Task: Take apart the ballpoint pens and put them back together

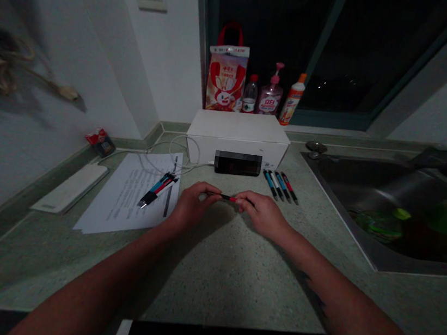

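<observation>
A red and black pen [229, 198] is held level between my two hands, just above the counter. My left hand [194, 203] pinches its left end, and my right hand [261, 212] grips the right end; the fingers hide both tips. To the left, several pens [157, 189] in blue, red and white with black parts lie in a bunch on printed paper sheets [121, 190]. Right of my hands, a row of several pens [281, 186] in blue, white and red lies side by side on the counter.
Behind my hands a phone [237, 165] with a white cable leans by a white box [239, 128]. Bottles [270, 97] and a red bag [226, 77] stand behind the box. A metal sink [343, 227] opens at right; a white flat box [70, 188] lies left.
</observation>
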Motion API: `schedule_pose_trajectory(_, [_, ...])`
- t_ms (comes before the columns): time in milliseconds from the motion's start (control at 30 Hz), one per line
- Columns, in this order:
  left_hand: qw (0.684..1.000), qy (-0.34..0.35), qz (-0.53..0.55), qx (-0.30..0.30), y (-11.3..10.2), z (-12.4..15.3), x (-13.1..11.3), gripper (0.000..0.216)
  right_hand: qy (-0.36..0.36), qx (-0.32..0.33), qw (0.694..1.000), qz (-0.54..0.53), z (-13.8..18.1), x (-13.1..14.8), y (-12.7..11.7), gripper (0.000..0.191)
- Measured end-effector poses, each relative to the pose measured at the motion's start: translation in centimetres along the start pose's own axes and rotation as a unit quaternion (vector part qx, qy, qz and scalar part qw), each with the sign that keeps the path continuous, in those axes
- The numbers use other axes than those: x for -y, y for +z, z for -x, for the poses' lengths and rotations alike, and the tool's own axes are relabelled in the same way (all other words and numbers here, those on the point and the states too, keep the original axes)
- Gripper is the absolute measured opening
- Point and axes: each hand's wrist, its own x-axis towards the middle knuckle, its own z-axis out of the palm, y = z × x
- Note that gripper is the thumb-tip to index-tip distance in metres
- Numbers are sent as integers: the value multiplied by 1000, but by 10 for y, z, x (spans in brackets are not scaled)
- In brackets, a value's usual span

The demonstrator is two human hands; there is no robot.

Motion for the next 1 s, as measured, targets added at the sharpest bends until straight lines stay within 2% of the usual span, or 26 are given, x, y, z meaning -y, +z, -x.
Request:
schedule_pose_trajectory(133, [1000, -7, 9, -11, 1, 0, 2, 9, -1, -8, 1000, -13, 1, -1, 0, 19])
schedule_pose_trajectory(233, [998, -39, 16, -37, -1, -4, 3, 11, 0, -48, 998, -37, -1, -7, 1, 20])
schedule_pose_trajectory(300, [998, -52, 18, -44, -2, -6, 2, 10, 27, -88, 990, -106, -4, -13, 2, 22])
schedule_pose_trajectory(367, [998, -49, 24, -27, -2, -5, 1, 8, 69, -118, 965, -223, -8, -16, 2, 27])
schedule_pose_trajectory(433, [998, -35, 41, 22, 2, -2, -2, 8, 89, -141, 929, -330, -11, -17, 1, 34])
schedule_pose_trajectory(500, [992, -29, 70, 106, 7, 5, -5, 11, 100, -153, 898, -400, -12, -15, 0, 41])
schedule_pose_trajectory(567, [976, -39, 98, 189, 11, 11, -8, 16, 118, -157, 878, -436, -13, -13, -1, 46])
schedule_pose_trajectory(633, [969, -38, 105, 221, 14, 14, -10, 18, 132, -167, 867, -451, -13, -13, -2, 50])
schedule_pose_trajectory(767, [983, -7, 73, 171, 11, 11, -7, 17, 138, -201, 860, -449, -14, -20, -5, 53])
schedule_pose_trajectory(867, [989, -18, 60, 132, 8, 6, -4, 16, 131, -211, 860, -445, -14, -22, -9, 51])
schedule_pose_trajectory(1000, [990, -29, 56, 125, 8, 6, -4, 16, 134, -212, 857, -450, -13, -19, -12, 52])
